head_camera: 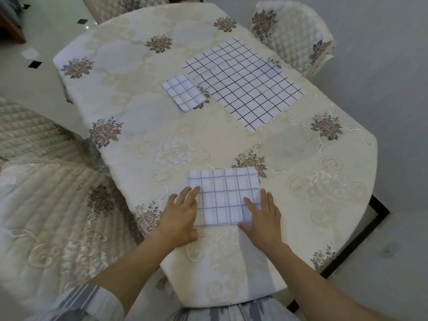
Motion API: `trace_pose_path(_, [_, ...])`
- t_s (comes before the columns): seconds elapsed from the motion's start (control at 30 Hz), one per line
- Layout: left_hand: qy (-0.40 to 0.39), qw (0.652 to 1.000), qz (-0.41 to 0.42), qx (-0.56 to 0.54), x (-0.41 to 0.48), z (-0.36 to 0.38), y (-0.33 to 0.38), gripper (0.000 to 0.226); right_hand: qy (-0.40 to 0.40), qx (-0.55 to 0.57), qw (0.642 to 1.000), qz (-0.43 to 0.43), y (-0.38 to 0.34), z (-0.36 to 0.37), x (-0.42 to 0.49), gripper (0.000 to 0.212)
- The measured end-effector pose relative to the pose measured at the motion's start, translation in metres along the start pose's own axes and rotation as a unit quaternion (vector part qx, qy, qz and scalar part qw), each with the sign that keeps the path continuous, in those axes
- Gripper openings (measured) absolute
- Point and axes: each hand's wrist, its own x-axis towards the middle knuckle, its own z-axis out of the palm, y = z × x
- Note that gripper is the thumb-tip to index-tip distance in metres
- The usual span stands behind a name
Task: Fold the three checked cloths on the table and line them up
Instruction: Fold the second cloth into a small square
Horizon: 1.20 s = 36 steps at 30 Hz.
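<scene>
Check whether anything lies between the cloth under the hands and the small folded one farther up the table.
Nothing visible does. Between the near cloth, under the left hand and right hand, and the folded cloth lies only bare tablecloth. The unfolded cloth lies off to the right.

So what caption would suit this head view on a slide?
Both hands, left and right, flatten a half-folded cloth; one folded cloth and one open cloth lie beyond.
</scene>
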Motion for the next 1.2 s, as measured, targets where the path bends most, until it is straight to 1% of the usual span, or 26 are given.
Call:
trace_pose_path(0.13, [-0.013,0.999,-0.005,0.037,0.004,-0.005,0.006,0.054,-0.008,-0.01,1.0,0.001,-0.005,-0.003,0.002,0.077])
trace_pose_path(0.27, [-0.002,0.999,-0.01,0.041,0.002,-0.001,0.007,0.047,-0.012,-0.017,1.0,-0.001,-0.006,-0.003,0.002,0.077])
trace_pose_path(0.33, [0.026,0.999,-0.004,0.019,0.002,0.001,0.004,0.049,-0.017,-0.015,1.0,-0.004,-0.006,-0.003,0.001,0.077])
trace_pose_path(0.4, [0.063,0.998,0.001,-0.005,0.002,0.001,0.001,0.046,-0.018,-0.017,1.0,-0.009,-0.007,-0.004,0.002,0.077])
trace_pose_path(0.47, [0.097,0.995,0.006,-0.03,0.004,0.001,-0.002,0.038,-0.011,-0.015,1.0,-0.013,-0.008,-0.005,0.003,0.079])
trace_pose_path(0.6, [0.154,0.984,0.002,-0.093,0.006,-0.002,-0.005,0.021,-0.016,-0.027,0.999,-0.021,-0.01,-0.008,0.004,0.09])
trace_pose_path(0.63, [0.163,0.981,0.002,-0.103,0.006,-0.004,-0.003,0.017,-0.01,-0.02,0.999,-0.032,-0.011,-0.008,0.004,0.088])
trace_pose_path(0.67, [0.173,0.979,0.002,-0.111,0.006,-0.006,0.0,0.013,0.004,-0.006,0.999,-0.049,-0.012,-0.007,0.003,0.081])
trace_pose_path(0.73, [0.193,0.972,0.0,-0.134,0.006,-0.013,0.009,0.008,0.046,0.023,0.994,-0.098,-0.015,-0.004,0.001,0.06])
trace_pose_path(0.8, [0.206,0.965,-0.008,-0.163,0.006,-0.019,0.02,0.009,0.076,0.043,0.988,-0.128,-0.019,0.001,-0.002,0.04])
trace_pose_path(0.87, [0.211,0.961,-0.006,-0.18,0.006,-0.022,0.03,0.012,0.089,0.052,0.986,-0.134,-0.025,0.004,-0.005,0.024])
trace_pose_path(0.93, [0.219,0.955,0.008,-0.201,0.005,-0.024,0.04,0.013,0.108,0.05,0.985,-0.121,-0.03,0.005,-0.006,0.014])
trace_pose_path(1.03, [0.221,0.945,0.05,-0.234,0.003,-0.028,0.049,0.015,0.132,0.051,0.985,-0.097,-0.03,0.002,-0.008,0.016])
trace_pose_path(1.1, [0.212,0.947,0.073,-0.231,0.001,-0.028,0.045,0.018,0.146,0.057,0.982,-0.11,-0.028,0.001,-0.007,0.019])
trace_pose_path(1.2, [0.177,0.959,0.06,-0.215,0.0,-0.024,0.023,0.046,0.154,0.07,0.973,-0.155,-0.022,0.0,-0.006,0.02])
